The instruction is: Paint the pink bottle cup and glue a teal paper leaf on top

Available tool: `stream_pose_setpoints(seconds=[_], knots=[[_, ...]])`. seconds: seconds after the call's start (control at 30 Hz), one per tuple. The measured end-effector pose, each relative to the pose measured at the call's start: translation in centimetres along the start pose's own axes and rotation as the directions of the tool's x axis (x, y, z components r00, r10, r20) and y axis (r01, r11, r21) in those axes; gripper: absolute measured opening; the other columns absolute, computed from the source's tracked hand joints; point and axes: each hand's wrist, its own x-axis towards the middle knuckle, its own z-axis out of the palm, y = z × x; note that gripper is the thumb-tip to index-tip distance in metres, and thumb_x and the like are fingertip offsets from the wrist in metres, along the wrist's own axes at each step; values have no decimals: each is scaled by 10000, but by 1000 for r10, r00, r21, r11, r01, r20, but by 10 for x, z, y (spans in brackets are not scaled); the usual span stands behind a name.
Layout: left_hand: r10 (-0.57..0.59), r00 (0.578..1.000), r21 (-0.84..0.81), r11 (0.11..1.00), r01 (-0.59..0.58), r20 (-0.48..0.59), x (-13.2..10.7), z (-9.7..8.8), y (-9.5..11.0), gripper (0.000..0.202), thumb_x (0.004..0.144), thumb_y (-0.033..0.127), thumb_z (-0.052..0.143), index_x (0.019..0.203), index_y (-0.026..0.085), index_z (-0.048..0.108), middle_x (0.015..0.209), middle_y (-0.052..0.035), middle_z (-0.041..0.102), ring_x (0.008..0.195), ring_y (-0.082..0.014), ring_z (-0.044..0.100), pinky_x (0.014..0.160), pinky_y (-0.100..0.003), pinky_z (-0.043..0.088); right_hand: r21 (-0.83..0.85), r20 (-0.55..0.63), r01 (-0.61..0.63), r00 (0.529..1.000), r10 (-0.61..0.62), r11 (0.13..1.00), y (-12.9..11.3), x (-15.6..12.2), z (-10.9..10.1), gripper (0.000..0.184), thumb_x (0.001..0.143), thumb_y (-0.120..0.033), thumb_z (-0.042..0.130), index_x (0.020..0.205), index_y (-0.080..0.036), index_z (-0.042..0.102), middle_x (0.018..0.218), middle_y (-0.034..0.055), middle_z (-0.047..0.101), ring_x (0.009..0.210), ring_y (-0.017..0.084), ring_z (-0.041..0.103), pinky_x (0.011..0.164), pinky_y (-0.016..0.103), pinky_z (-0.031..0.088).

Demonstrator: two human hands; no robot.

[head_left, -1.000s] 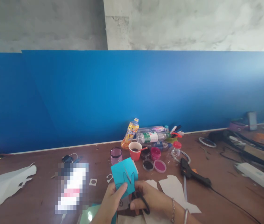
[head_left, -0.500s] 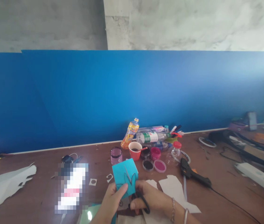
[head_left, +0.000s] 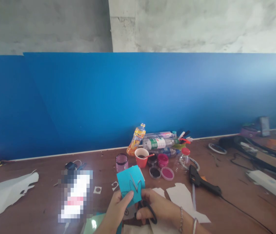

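Turquoise paper square with drawn outline (head_left: 130, 182) pinched in left hand (head_left: 118, 208) fingers | right hand (head_left: 156, 208) fingers closed through black-handled scissors (head_left: 145, 208), blades in paper | brown wooden worktop (head_left: 42, 201) below

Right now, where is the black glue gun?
In the head view, the glue gun lies on the table right of centre, just right of the red-capped bottle and white paper scraps.

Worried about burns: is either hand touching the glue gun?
No, the glue gun lies apart from the left hand and the right hand.
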Motion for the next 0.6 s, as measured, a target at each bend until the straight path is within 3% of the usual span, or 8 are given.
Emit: stream_pose_setpoints(seconds=[0.2,0.33,0.47,0.6], knots=[[29,999,1,1000,-29,-29,0,1,0,492,566,580,747,733,117,727,664,-82,699,683,-225,634,706,-329,495,2,10,31,999,-31,1000,4,1,-1,493,554,-421,850,885,-110,659,626,-21,607,491,72,556,371,121,364],[-4,1000,-25,1000,5,24,0,1,0,486,594,583,726,727,116,715,626,-72,682,636,-217,621,633,-322,494,1,1,11,1000,-11,1000,-4,0,3,506,537,-445,850,863,-105,666,621,-16,609,482,70,544,355,121,345],[53,998,20,998,-53,21,2,-1,-2,466,603,560,731,715,107,727,624,-71,676,652,-207,611,678,-319,486,22,-9,12,1000,-12,1000,-12,-2,7,551,531,-442,854,933,-118,662,630,-23,600,494,61,522,371,119,345],[12,1000,8,1000,-12,7,2,0,-2,500,584,576,734,765,110,737,667,-81,688,689,-224,618,673,-326,487,-9,-6,10,1000,-10,1000,-12,-2,7,565,548,-457,843,964,-127,653,632,-26,593,505,68,523,363,120,329]])
